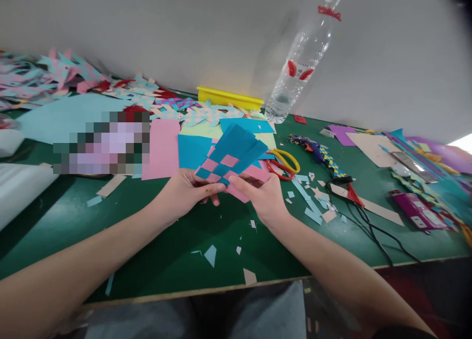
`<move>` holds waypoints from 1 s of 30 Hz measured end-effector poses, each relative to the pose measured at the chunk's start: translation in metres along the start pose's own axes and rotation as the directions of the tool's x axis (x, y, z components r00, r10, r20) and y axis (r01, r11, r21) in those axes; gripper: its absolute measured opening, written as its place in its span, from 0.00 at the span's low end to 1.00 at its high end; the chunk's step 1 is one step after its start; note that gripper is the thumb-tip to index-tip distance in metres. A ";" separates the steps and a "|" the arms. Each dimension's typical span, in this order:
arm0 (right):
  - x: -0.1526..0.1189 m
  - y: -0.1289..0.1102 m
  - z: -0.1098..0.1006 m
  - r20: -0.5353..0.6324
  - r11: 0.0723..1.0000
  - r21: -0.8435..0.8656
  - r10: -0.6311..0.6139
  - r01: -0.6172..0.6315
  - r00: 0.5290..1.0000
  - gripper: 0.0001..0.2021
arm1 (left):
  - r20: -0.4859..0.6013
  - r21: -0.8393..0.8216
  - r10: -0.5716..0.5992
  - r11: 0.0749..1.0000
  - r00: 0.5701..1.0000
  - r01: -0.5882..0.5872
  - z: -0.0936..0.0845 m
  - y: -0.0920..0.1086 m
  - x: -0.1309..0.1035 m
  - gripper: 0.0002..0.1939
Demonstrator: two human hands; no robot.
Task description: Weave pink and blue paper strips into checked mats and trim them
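A woven piece of blue and pink paper strips (230,155) is held up over the green table, its blue strips fanning up and to the right. My left hand (193,189) grips its lower left part, thumb in front and fingers partly hidden behind it. At the lower right, my right hand (260,191) pinches the paper with its thumb close to the left thumb. Pink strips stick out below and beside the right hand. Behind the weave lie a blue sheet (193,151) and a pink sheet (161,147).
Red-and-yellow-handled scissors (285,163) lie just right of the hands. A plastic bottle (302,59) leans against the wall near a yellow tray (230,98). Paper scraps, a woven strip (330,162) with black cords and a purple box (418,210) are on the green table (147,250).
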State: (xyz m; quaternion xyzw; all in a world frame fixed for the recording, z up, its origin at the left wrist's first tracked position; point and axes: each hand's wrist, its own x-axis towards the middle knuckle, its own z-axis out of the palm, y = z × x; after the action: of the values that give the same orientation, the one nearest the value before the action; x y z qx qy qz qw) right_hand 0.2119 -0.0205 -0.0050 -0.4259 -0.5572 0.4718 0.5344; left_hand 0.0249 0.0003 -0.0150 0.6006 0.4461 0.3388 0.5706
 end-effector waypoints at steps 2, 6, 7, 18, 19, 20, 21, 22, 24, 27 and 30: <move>0.000 0.001 -0.001 -0.009 1.000 -0.011 0.016 -0.016 1.000 0.07 | 0.000 -0.001 0.000 1.000 1.000 0.000 0.000 0.001 0.000 0.11; 0.001 0.002 0.000 -0.006 1.000 -0.008 0.012 -0.012 1.000 0.06 | 0.005 -0.030 0.015 0.999 1.000 -0.015 0.001 0.003 0.000 0.10; 0.001 0.002 0.000 -0.004 1.000 -0.007 0.006 -0.006 1.000 0.06 | 0.006 -0.034 0.018 0.999 1.000 -0.017 0.001 0.003 0.000 0.09; 0.004 -0.003 -0.006 -0.043 0.965 -0.239 -0.125 0.111 0.991 0.08 | -0.099 -0.023 0.031 0.999 0.995 -0.034 0.002 0.008 -0.001 0.25; 0.004 -0.004 -0.006 -0.023 0.959 -0.259 -0.129 0.118 0.991 0.08 | -0.098 -0.020 0.051 0.998 0.994 -0.053 0.002 0.009 -0.001 0.26; 0.004 -0.005 -0.006 0.001 0.954 -0.272 -0.128 0.123 0.992 0.08 | -0.093 -0.008 0.071 0.997 0.993 -0.072 0.001 0.009 -0.001 0.27; 0.004 -0.006 -0.006 0.028 0.952 -0.280 -0.122 0.125 0.992 0.07 | -0.087 0.012 0.084 0.996 0.993 -0.083 0.001 0.010 -0.002 0.26; 0.004 -0.007 -0.006 0.051 0.952 -0.282 -0.110 0.120 0.993 0.07 | -0.089 0.038 0.090 0.995 0.992 -0.087 0.000 0.010 -0.002 0.25; 0.003 -0.008 -0.005 0.075 0.957 -0.273 -0.083 0.101 0.994 0.07 | -0.100 0.088 0.080 0.994 0.992 -0.071 -0.001 0.009 -0.003 0.24; 0.002 -0.008 -0.003 0.072 0.962 -0.260 -0.062 0.079 0.995 0.07 | -0.115 0.136 0.053 0.990 0.992 -0.037 -0.003 0.007 -0.003 0.20; 0.002 -0.009 -0.001 0.055 0.966 -0.253 -0.048 0.060 0.997 0.06 | -0.131 0.206 0.058 0.978 0.990 -0.030 -0.004 0.005 -0.002 0.18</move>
State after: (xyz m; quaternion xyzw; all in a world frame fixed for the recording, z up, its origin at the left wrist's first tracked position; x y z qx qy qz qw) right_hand 0.2134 -0.0205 0.0038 -0.4639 -0.6373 0.3920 0.4744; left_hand 0.0208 0.0001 -0.0093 0.6408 0.5030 0.3442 0.4669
